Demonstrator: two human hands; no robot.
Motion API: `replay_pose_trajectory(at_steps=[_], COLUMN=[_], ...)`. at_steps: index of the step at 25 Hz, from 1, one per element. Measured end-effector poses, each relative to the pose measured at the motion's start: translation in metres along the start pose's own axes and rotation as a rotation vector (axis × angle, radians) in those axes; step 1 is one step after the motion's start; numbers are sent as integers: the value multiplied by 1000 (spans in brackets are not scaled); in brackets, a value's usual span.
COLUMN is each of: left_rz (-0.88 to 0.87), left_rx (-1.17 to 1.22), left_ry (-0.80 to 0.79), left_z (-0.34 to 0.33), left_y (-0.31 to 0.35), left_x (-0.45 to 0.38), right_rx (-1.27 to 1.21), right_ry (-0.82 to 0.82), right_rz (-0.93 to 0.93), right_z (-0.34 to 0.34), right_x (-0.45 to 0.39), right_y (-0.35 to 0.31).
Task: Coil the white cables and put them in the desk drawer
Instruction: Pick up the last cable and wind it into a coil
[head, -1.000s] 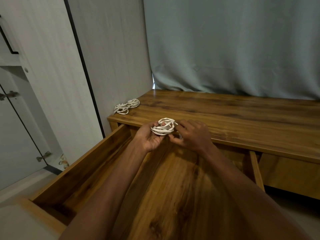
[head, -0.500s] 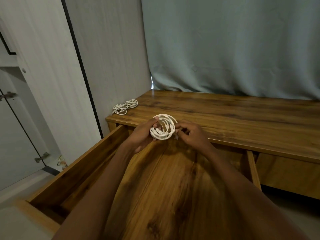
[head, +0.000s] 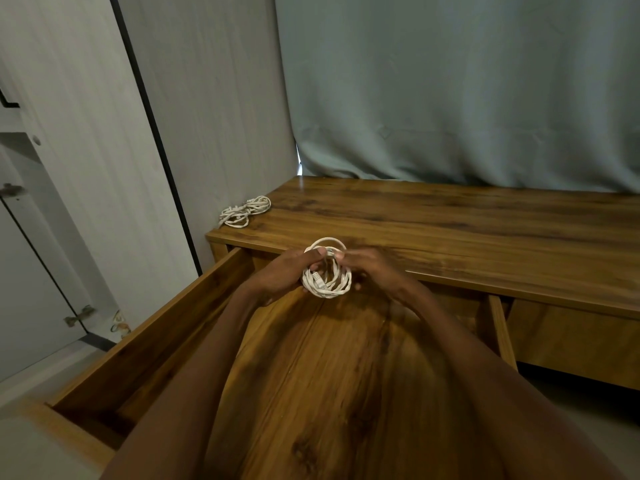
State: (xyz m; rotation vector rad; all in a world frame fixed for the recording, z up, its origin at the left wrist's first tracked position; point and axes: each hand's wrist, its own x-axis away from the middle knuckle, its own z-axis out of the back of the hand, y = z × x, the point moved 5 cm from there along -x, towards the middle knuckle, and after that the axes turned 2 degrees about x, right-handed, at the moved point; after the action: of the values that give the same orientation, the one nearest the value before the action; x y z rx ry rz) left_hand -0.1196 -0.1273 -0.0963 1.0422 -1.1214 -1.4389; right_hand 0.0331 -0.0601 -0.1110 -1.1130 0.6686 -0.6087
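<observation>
Both hands clasp the coiled white cable (head: pixel 327 275), left hand (head: pixel 292 271) at nine o'clock, right hand (head: pixel 370 268) at three, above the open drawer (head: pixel 194 317). Coiling looks nearly finished; next, lower it in. Another cable (head: pixel 246 210) waits at eleven o'clock.

A grey-green curtain (head: pixel 467 88) hangs behind the far edge; pale wardrobe doors (head: pixel 69 168) with metal hinges (head: pixel 79 315) stand left.

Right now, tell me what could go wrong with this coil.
The coiled cable is held loosely between the left hand and right hand, untied, so it may spring open when dropped into the drawer. The second cable near the desk edge could get forgotten.
</observation>
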Motion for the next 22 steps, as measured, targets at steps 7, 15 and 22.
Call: replay_pose_trajectory(at_steps=[7, 15, 22], left_rz=[44, -153, -464], left_rx=[53, -246, -448], left_ry=[-110, 150, 299], left_z=[0, 6, 0], left_y=[-5, -10, -3], left_x=[4, -13, -11], right_rx=[43, 34, -115], right_ry=[-30, 197, 144], right_rz=[-17, -29, -46], right_z=[3, 14, 17], right_x=[-4, -3, 0], right_y=[3, 3, 8])
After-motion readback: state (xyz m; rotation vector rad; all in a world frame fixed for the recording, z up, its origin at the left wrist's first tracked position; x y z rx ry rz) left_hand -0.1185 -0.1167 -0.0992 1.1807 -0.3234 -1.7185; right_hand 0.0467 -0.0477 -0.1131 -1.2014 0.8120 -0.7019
